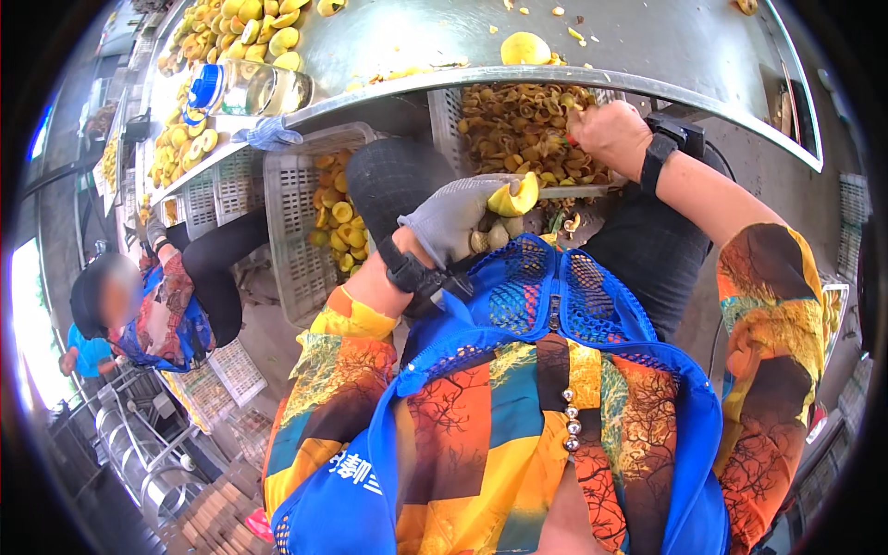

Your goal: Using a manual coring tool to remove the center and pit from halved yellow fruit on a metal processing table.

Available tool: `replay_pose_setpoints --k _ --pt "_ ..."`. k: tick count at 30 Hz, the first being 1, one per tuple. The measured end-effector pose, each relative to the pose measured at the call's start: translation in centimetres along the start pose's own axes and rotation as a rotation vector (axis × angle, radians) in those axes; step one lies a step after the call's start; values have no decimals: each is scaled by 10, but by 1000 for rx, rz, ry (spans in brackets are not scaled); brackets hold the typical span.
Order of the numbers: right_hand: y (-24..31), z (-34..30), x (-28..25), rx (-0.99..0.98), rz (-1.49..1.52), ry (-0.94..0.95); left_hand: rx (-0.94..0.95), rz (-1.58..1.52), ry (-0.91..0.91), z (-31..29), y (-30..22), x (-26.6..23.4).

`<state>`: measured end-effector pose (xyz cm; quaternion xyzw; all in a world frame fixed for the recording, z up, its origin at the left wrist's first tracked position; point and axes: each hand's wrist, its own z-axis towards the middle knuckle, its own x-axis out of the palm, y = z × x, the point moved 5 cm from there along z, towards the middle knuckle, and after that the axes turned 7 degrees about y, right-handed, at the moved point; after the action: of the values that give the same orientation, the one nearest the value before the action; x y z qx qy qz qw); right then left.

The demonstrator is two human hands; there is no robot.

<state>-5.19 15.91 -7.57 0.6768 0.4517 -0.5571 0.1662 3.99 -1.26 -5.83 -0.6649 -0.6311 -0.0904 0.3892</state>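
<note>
Steel desk [647,65] spans 10 to 2 o'clock, curved rim, sheet-metal top strewn with yellow fruit scraps. White perforated plastic crates [296,259] are stacked under its front edge, 10 to 12 o'clock. Clear plastic bottle [245,88] with blue cap lies on the desk at 11. Floor [268,342] is grey concrete, visible at 9 o'clock. Metal rack of tubes [148,453] at 8 o'clock. Bright daylight comes in through an opening [32,314] at 9. Another person [157,296] in a blue apron sits at 9, face blurred.
</note>
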Motion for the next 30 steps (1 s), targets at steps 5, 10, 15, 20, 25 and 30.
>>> replay_pose_setpoints --k 5,10,15,20,25,30 --pt "7 -1 29 88 133 -166 439 40 -49 -59 -42 1" --pt "13 3 13 312 387 -85 416 619 -821 -172 -42 -94" --pt "19 -19 -14 435 583 -129 436 1477 -1198 -175 -75 -101" --pt "21 -43 -28 532 753 -296 946 1921 -942 -58 -138 16" --pt "20 -70 -28 705 829 -311 469 1797 -880 70 -188 46" --pt "18 -74 -26 586 875 -270 267 1803 -774 98 -194 19"
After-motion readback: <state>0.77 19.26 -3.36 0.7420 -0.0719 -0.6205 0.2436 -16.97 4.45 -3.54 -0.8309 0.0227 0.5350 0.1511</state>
